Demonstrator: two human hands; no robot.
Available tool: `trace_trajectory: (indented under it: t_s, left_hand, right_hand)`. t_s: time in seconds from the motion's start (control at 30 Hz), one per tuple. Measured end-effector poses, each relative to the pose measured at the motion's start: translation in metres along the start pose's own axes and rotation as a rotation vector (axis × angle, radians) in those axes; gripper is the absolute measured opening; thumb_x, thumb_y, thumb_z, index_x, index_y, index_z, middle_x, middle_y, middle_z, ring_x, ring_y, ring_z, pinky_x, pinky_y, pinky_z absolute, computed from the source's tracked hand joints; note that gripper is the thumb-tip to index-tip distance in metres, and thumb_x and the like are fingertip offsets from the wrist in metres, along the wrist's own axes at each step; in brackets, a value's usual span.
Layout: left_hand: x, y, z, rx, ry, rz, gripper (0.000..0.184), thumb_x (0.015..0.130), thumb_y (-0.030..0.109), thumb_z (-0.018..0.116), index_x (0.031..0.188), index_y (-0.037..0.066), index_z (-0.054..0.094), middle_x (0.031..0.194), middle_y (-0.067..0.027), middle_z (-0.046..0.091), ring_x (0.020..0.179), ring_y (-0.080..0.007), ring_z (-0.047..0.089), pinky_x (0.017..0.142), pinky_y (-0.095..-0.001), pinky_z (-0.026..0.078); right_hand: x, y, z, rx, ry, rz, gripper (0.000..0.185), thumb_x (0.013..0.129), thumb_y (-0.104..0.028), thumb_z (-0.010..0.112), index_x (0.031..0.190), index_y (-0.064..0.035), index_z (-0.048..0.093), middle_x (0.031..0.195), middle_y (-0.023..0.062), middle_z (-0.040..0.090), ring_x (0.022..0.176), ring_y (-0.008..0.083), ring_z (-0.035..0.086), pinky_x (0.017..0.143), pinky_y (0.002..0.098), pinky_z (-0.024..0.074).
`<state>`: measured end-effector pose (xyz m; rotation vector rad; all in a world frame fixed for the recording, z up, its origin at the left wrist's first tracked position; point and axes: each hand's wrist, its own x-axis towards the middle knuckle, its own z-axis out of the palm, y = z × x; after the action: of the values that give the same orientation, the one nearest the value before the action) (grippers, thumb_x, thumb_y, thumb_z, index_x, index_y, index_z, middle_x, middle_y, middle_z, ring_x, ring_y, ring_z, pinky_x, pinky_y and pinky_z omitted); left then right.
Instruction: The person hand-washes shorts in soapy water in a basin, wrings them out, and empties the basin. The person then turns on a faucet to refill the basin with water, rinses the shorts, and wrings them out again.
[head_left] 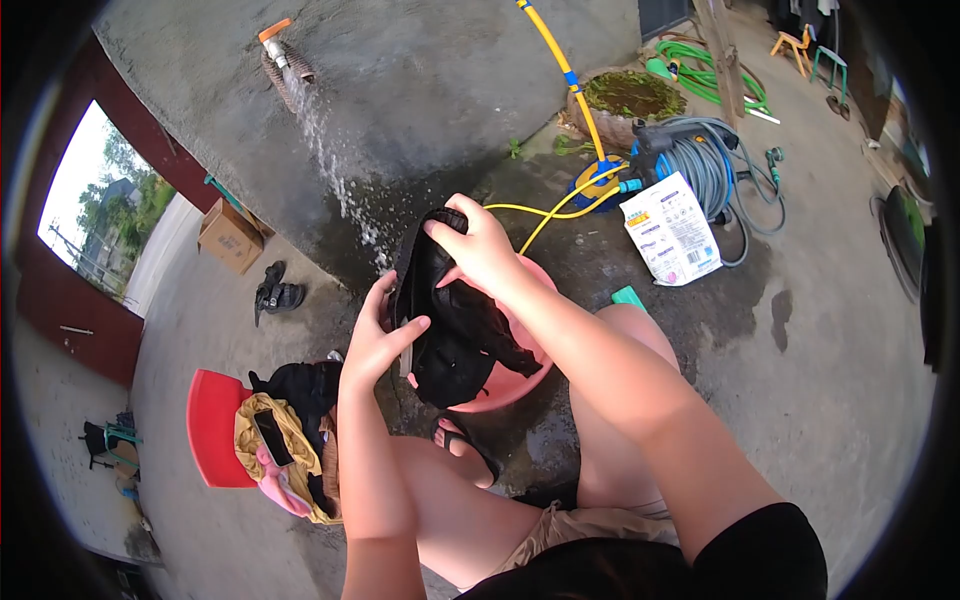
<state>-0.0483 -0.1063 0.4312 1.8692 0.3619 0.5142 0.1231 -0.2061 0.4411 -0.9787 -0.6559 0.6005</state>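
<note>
A wet-looking black cloth item [448, 345] hangs between my two hands, above a pink basin [535, 300]. My left hand [378, 335] grips its left edge, with the thumb on the near side. Higher up, my right hand [470, 240] pinches the top edge of the cloth. Water [335, 160] pours from a wall tap [276, 48] with an orange handle and falls just beyond the cloth. Part of the basin is hidden by the cloth and my right forearm.
A red chair [215, 430] at left bears clothes and a phone [272, 438]. Black shoes [278, 293] and a cardboard box [231, 236] stand near the wall. At right are a white printed bag [672, 230], a hose reel [695, 165] and a yellow hose [550, 45].
</note>
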Motion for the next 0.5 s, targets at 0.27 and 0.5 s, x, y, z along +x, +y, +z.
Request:
trace_trajectory:
  t_s: [0.27,0.5]
  left_hand:
    - [0.005,-0.027,0.002,0.428,-0.016,-0.098,0.077,0.075,0.019,0.07,0.138,-0.005,0.035,0.109,-0.018,0.063,0.092,-0.0203,0.063,0.082,-0.0318,0.05]
    - [-0.002,0.0,0.015,0.677,-0.327,-0.468,0.079,0.071,0.04,0.077,0.128,-0.005,0.047,0.113,-0.0166,0.063,0.1,-0.0231,0.063,0.091,-0.034,0.047]
  right_hand:
    - [-0.001,0.0,0.001,0.312,-0.003,-0.076,0.012,0.089,-0.005,0.059,0.091,-0.0055,0.047,0.084,0.0056,0.057,0.071,0.0177,0.064,0.056,0.0405,0.0608]
    - [0.002,-0.007,-0.003,0.606,-0.031,0.048,0.009,0.089,-0.003,0.054,0.094,-0.0069,0.048,0.092,0.0094,0.06,0.083,0.0227,0.065,0.075,0.0534,0.0572]
